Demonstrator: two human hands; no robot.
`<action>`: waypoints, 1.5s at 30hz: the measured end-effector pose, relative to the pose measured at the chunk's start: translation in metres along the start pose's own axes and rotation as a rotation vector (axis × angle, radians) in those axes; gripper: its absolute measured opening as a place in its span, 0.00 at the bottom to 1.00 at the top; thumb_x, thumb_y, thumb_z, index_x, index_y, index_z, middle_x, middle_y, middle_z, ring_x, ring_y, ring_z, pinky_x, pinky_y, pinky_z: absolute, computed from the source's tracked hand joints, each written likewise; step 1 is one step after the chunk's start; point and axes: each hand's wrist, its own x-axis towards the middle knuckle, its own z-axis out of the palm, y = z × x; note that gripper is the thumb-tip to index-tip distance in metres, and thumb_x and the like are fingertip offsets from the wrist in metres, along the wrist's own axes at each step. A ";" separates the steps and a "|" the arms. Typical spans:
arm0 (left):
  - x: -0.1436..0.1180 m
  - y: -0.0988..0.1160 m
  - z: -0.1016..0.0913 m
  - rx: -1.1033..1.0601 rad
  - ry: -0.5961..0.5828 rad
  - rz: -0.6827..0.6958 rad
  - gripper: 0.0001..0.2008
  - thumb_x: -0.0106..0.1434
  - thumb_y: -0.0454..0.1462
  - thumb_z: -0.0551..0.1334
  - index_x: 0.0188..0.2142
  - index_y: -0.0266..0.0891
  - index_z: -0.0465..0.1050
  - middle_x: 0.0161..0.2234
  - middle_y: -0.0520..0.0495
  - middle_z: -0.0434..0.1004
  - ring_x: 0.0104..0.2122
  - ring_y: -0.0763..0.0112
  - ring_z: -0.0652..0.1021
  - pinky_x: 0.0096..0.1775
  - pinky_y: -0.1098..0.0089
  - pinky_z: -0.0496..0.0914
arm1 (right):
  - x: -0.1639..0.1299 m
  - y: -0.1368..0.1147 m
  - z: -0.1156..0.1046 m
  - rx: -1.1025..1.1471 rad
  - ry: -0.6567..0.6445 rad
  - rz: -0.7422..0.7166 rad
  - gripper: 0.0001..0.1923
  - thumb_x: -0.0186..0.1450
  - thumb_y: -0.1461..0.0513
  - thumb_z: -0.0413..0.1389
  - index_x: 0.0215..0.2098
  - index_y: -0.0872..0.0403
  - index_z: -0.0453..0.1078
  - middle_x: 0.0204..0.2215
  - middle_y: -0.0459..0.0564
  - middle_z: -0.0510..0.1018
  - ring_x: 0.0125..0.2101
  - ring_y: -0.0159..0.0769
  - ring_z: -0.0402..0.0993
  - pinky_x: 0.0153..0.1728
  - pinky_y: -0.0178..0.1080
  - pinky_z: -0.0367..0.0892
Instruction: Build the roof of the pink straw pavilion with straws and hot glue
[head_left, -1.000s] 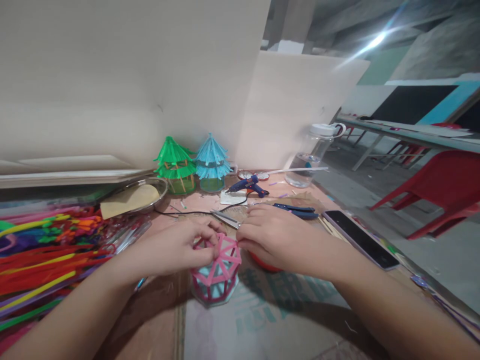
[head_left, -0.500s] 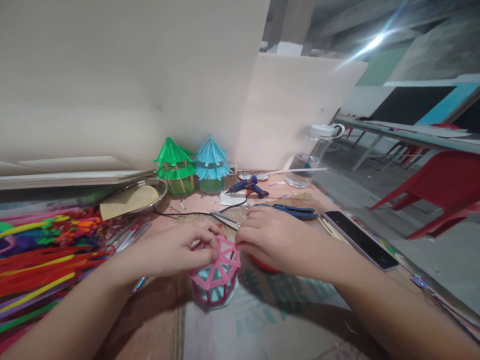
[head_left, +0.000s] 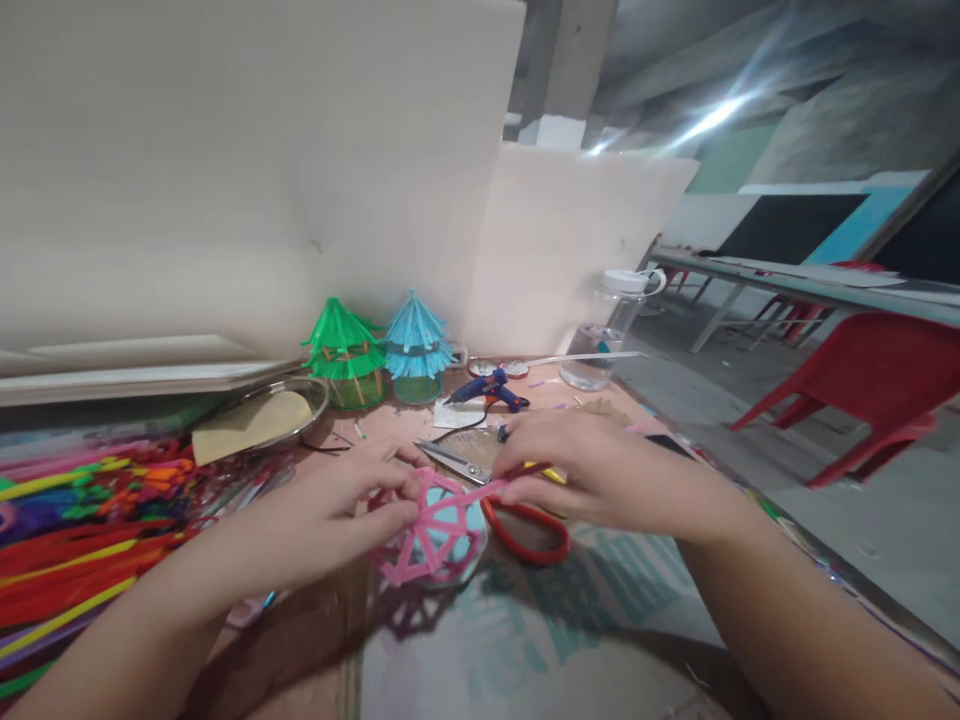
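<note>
Two hands (head_left: 337, 510) (head_left: 592, 475), one pink lantern frame (head_left: 435, 530), two straw pagodas (head_left: 341, 350) (head_left: 416, 345), one glue gun (head_left: 487, 388), one water bottle (head_left: 611, 325), one metal dish (head_left: 262, 415).

The pink lantern frame (head_left: 433, 530) is now tipping over toward 7 o'clock, where a second ago it was standing upright on the table. The right hand (head_left: 592, 478) is pulling away toward 3 o'clock, drawing a pink strip (head_left: 491, 489) out from the frame's top instead of pressing against it. The left hand (head_left: 341, 510) is now gripping the frame's edge lower down. The red scissor handle (head_left: 529, 528), earlier mostly hidden under the right hand, is now showing as a full loop. The head camera is dipping, so everything at 12 o'clock is sitting lower.
</note>
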 end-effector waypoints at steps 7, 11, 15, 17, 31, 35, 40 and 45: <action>-0.002 -0.014 -0.002 0.112 0.134 0.088 0.17 0.70 0.44 0.51 0.38 0.44 0.77 0.46 0.48 0.76 0.48 0.63 0.74 0.50 0.67 0.70 | -0.011 0.064 -0.024 -0.079 0.120 0.376 0.17 0.69 0.56 0.50 0.35 0.55 0.77 0.32 0.51 0.81 0.31 0.37 0.74 0.31 0.35 0.63; -0.001 -0.011 -0.002 0.130 0.179 0.107 0.18 0.71 0.43 0.49 0.40 0.44 0.78 0.51 0.46 0.74 0.52 0.61 0.72 0.53 0.65 0.69 | -0.009 0.078 -0.016 -0.082 -0.059 0.405 0.14 0.68 0.58 0.51 0.37 0.55 0.79 0.34 0.51 0.82 0.31 0.37 0.75 0.31 0.35 0.64; 0.001 -0.005 -0.003 0.046 0.073 -0.029 0.20 0.70 0.48 0.51 0.35 0.41 0.77 0.47 0.46 0.76 0.45 0.63 0.76 0.43 0.68 0.72 | -0.002 0.064 -0.008 0.085 -0.119 0.231 0.13 0.69 0.59 0.52 0.42 0.54 0.78 0.39 0.49 0.82 0.38 0.36 0.77 0.38 0.35 0.68; 0.003 -0.003 -0.003 0.035 0.045 -0.051 0.19 0.68 0.49 0.52 0.33 0.41 0.76 0.47 0.46 0.76 0.44 0.63 0.76 0.41 0.69 0.72 | 0.003 0.052 -0.005 0.125 -0.132 0.215 0.11 0.68 0.60 0.54 0.42 0.54 0.78 0.38 0.49 0.82 0.39 0.36 0.77 0.39 0.35 0.69; 0.008 -0.001 0.005 0.164 0.319 0.108 0.12 0.68 0.42 0.56 0.42 0.46 0.78 0.44 0.48 0.76 0.47 0.61 0.74 0.49 0.64 0.68 | 0.015 0.001 0.015 0.482 -0.094 -0.133 0.08 0.68 0.64 0.58 0.42 0.58 0.78 0.40 0.53 0.83 0.42 0.34 0.78 0.43 0.33 0.69; 0.006 0.009 0.007 0.194 0.313 0.188 0.14 0.70 0.42 0.54 0.38 0.48 0.80 0.44 0.48 0.77 0.47 0.61 0.74 0.48 0.65 0.69 | 0.015 0.003 0.015 0.489 -0.129 -0.102 0.08 0.67 0.64 0.58 0.42 0.56 0.78 0.39 0.52 0.84 0.40 0.33 0.79 0.42 0.33 0.70; 0.004 0.010 0.011 0.223 0.251 0.169 0.07 0.65 0.41 0.61 0.37 0.49 0.80 0.44 0.48 0.77 0.45 0.61 0.75 0.43 0.67 0.70 | 0.015 -0.002 0.014 0.495 -0.165 -0.107 0.09 0.68 0.63 0.57 0.44 0.56 0.78 0.41 0.52 0.84 0.41 0.33 0.79 0.43 0.33 0.70; 0.002 0.004 0.011 0.186 0.203 0.189 0.12 0.67 0.35 0.56 0.36 0.47 0.80 0.43 0.47 0.77 0.43 0.64 0.75 0.42 0.67 0.69 | 0.013 0.018 0.008 0.471 -0.102 0.004 0.11 0.68 0.65 0.54 0.46 0.55 0.76 0.41 0.50 0.83 0.41 0.32 0.79 0.42 0.33 0.70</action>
